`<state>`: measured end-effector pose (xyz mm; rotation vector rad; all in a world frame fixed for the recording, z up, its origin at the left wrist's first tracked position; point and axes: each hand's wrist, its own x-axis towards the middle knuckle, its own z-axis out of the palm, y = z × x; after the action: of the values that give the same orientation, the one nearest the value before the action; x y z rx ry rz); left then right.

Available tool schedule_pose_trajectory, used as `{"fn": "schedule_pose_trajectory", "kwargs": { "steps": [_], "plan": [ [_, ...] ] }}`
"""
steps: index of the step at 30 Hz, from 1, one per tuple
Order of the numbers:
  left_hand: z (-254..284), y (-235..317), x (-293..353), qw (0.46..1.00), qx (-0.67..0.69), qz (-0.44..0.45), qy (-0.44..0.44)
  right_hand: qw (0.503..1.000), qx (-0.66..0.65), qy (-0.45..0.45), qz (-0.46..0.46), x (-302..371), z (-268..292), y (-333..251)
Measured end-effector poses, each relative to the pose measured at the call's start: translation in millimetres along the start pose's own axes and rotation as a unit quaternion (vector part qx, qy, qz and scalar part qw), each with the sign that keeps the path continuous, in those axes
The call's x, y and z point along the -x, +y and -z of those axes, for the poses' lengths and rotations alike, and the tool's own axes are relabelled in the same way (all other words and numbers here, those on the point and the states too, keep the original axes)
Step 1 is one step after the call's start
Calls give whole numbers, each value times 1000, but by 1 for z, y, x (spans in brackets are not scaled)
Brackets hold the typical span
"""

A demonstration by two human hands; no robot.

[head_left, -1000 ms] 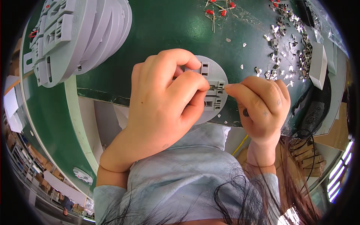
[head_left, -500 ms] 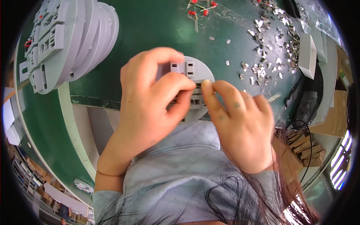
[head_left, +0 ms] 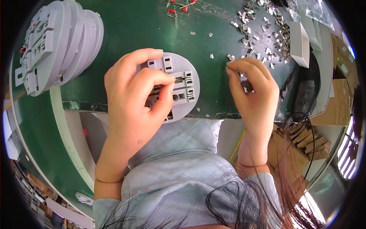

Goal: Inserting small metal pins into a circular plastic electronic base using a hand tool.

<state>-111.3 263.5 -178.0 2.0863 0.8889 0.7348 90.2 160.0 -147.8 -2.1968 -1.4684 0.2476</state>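
Note:
A round grey plastic base [head_left: 185, 63] with raised slotted blocks lies at the front edge of the green table. My left hand [head_left: 133, 87] is closed over its left side, one finger hooked on the far rim. The thumb and another finger pinch together above the middle blocks, by a thin metal strip [head_left: 179, 79] in a slot. My right hand [head_left: 255, 86] is away to the right, thumb and forefinger pressed together low over the table. A small metal clip [head_left: 230, 58] shows just beyond those fingertips. Anything inside that pinch is hidden.
Many loose metal clips [head_left: 248, 30] are scattered at the far right, beside a white box [head_left: 299, 44] and a black mesh holder [head_left: 307, 84]. Red-ended parts [head_left: 185, 9] lie at the back. Grey round bases [head_left: 61, 42] stand stacked at the left.
My right hand has left the grey base and moved right, toward the loose clips. My left hand stays on the base. The whole view has shifted slightly.

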Motion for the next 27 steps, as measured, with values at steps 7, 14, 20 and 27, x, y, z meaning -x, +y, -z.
{"fn": "schedule_pose_trajectory", "kwargs": {
  "steps": [7,14,20,27],
  "plan": [
    [-2,2,-1,999,-30,-25,19,984,-172,-30,42,-2,2,-36],
    [4,5,-3,999,-28,-16,-27,987,-115,-38,106,2,-18,-24],
    [3,5,-3,999,-2,4,-34,989,-121,-59,61,3,-14,-34],
    [4,3,-5,999,-15,-14,-33,979,-199,-19,42,10,-21,-32]
  ]
}}
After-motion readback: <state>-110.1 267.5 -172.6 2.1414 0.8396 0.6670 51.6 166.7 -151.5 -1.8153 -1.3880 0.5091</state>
